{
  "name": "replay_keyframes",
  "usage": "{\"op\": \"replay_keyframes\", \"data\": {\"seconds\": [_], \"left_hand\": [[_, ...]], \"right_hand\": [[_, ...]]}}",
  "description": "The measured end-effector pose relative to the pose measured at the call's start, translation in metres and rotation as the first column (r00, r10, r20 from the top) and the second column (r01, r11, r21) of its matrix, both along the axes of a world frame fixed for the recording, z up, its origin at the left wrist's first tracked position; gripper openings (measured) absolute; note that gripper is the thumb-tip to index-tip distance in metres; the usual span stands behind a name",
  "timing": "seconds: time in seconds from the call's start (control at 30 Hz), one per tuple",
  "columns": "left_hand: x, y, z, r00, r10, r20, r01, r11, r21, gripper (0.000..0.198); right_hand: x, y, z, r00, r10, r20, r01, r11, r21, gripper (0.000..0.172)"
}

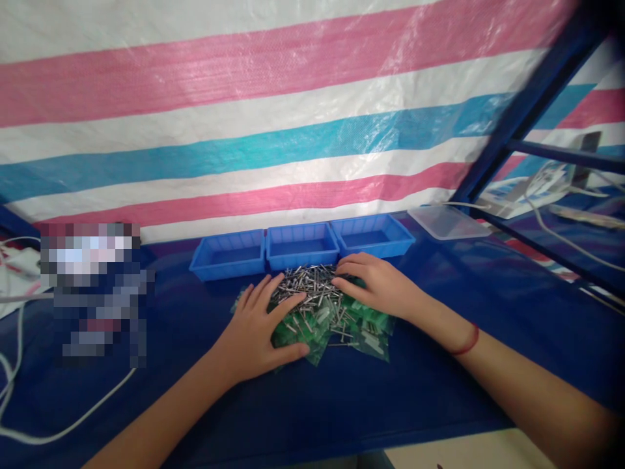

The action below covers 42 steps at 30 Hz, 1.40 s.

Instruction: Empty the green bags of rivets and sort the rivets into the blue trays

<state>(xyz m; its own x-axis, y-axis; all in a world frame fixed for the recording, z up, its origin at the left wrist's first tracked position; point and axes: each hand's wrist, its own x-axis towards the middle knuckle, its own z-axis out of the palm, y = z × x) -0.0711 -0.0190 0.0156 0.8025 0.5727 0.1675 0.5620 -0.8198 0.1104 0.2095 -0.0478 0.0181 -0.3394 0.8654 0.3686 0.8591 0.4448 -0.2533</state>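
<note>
A heap of loose metal nails or rivets lies on the dark blue table, mixed with small green plastic packets; the exact kind of fastener is too small to tell. My left hand rests on the left side of the heap, its fingers spread over the packets and metal pieces. On the right side, my right hand reaches over the heap with fingers stretched and slightly bent. Neither hand visibly grips anything. Parts of the heap under both hands are hidden.
Behind the heap stand three blue plastic bins in a row. A translucent lid or tray lies at the back right, near a dark metal frame. White cables and a pixelated area are at left. A striped sheet hangs behind.
</note>
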Motion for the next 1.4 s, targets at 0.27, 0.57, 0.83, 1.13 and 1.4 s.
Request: {"op": "replay_keyframes", "data": {"seconds": [0.27, 0.57, 0.83, 1.13, 1.4], "left_hand": [[0.005, -0.006, -0.002, 1.000, -0.020, 0.022, 0.020, 1.000, 0.001, 0.064], [0.007, -0.012, -0.003, 0.998, -0.018, 0.061, 0.019, 1.000, -0.023, 0.063], [0.004, -0.012, -0.004, 0.988, -0.014, 0.153, 0.016, 1.000, -0.009, 0.057], [-0.018, 0.015, 0.017, 0.881, 0.112, 0.460, -0.206, 0.966, 0.159, 0.034], [-0.151, 0.148, 0.050, 0.398, 0.783, 0.478, -0.917, 0.347, 0.195, 0.043]], "right_hand": [[-0.015, -0.010, 0.003, 0.996, 0.034, -0.077, -0.035, 0.999, -0.014, 0.056], [-0.022, -0.013, -0.004, 0.996, 0.088, -0.028, -0.088, 0.996, 0.012, 0.040], [-0.029, -0.021, -0.002, 0.986, 0.161, 0.048, -0.160, 0.987, -0.017, 0.063], [-0.030, -0.021, -0.006, 0.986, 0.163, 0.026, -0.162, 0.987, -0.011, 0.061], [-0.028, -0.021, -0.010, 0.989, 0.150, 0.018, -0.148, 0.987, -0.061, 0.061]]}}
